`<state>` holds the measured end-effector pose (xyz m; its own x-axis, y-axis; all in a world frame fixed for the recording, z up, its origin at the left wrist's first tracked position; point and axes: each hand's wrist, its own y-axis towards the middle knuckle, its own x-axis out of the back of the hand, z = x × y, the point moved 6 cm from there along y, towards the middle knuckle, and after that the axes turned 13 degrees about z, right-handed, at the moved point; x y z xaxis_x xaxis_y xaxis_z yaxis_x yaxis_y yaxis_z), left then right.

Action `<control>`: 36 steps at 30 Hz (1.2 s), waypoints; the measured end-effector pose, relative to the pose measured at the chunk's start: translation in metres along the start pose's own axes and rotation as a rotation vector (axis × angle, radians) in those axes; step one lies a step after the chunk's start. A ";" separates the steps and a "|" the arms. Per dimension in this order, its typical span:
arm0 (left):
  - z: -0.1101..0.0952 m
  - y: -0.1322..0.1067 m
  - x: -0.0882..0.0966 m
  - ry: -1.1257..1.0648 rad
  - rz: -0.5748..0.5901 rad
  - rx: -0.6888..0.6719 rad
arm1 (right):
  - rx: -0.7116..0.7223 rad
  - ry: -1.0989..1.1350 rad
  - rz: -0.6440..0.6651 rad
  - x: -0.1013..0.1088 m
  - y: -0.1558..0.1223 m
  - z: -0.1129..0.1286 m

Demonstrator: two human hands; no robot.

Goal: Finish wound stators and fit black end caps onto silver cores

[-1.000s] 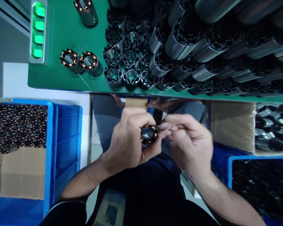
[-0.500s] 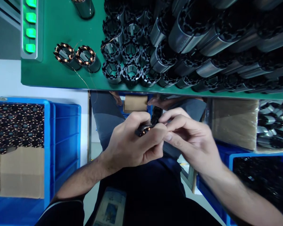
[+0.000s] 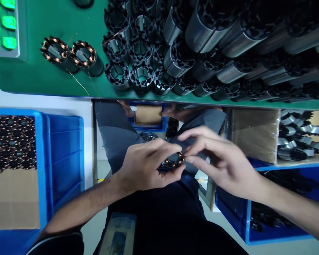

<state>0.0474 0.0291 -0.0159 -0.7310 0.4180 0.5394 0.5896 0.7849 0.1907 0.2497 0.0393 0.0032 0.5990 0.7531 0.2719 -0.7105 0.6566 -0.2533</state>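
My left hand [image 3: 146, 164] is closed around a motor stator [image 3: 174, 160] wound with copper wire, held over my lap. The stator's ring of copper windings faces up and toward the camera; my fingers cover much of its body. At the stator's right edge, the thumb and fingertips of my right hand [image 3: 220, 161] are drawn together in a pinch. Whatever lies between those fingertips is too small to make out. Two more wound stators [image 3: 83, 55] stand side by side on the green bench top [image 3: 23, 79], with thin wire ends trailing from them.
Rows of unwound stator cores [image 3: 142, 76] and stacked taller ones crowd the bench. At left, a blue crate [image 3: 62, 152] holds wound stators and cardboard. On the right are a cardboard box [image 3: 255, 131] of metal cores and a blue bin [image 3: 247, 223] of black parts.
The stator has turned in my left hand, so its copper-wound end now shows more fully. My right hand's fingers have spread somewhat. The view has shifted, moving the bench leftward.
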 end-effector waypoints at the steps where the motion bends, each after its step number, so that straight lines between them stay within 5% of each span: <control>1: 0.003 0.005 -0.002 -0.211 0.127 0.075 | 0.106 -0.184 -0.008 0.005 -0.005 0.011; 3: 0.007 0.009 -0.006 -0.573 0.345 0.209 | 0.277 -0.436 -0.002 0.013 -0.014 0.028; 5: 0.009 0.012 0.001 -0.628 0.346 0.222 | 0.271 -0.393 -0.022 0.028 -0.015 0.029; 8: 0.005 0.013 0.020 -0.332 0.104 0.063 | -0.051 0.134 0.041 0.037 -0.003 0.000; 11: -0.009 0.010 0.022 -0.080 0.021 -0.136 | -0.364 0.687 0.297 0.008 0.006 -0.026; 13: -0.016 0.009 0.020 0.063 0.010 -0.205 | -0.453 0.840 0.413 -0.011 0.007 -0.030; 16: -0.027 0.008 0.018 0.218 0.010 -0.266 | -0.309 0.544 0.372 -0.013 0.012 -0.018; 21: -0.005 0.012 0.009 -0.191 0.222 0.153 | 0.019 -0.166 0.133 0.022 0.008 0.026; 23: -0.003 0.011 0.012 -0.214 0.201 0.148 | -0.012 -0.168 0.104 0.039 0.005 0.025; 26: -0.010 0.010 0.019 -0.054 0.071 -0.040 | -0.185 0.212 0.120 0.048 0.004 -0.001; 31: -0.029 0.008 0.016 0.177 0.007 -0.264 | -0.494 0.806 0.439 -0.007 0.001 -0.029; 33: -0.032 0.008 0.012 0.267 0.068 -0.273 | -0.413 0.706 0.363 -0.009 0.003 -0.022; 36: -0.020 0.008 0.013 0.181 0.122 -0.079 | -0.189 0.310 0.146 0.015 0.005 0.002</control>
<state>0.0498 0.0317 0.0089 -0.5833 0.4131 0.6993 0.7002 0.6921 0.1752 0.2539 0.0537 0.0078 0.6001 0.7973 -0.0656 -0.7334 0.5156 -0.4431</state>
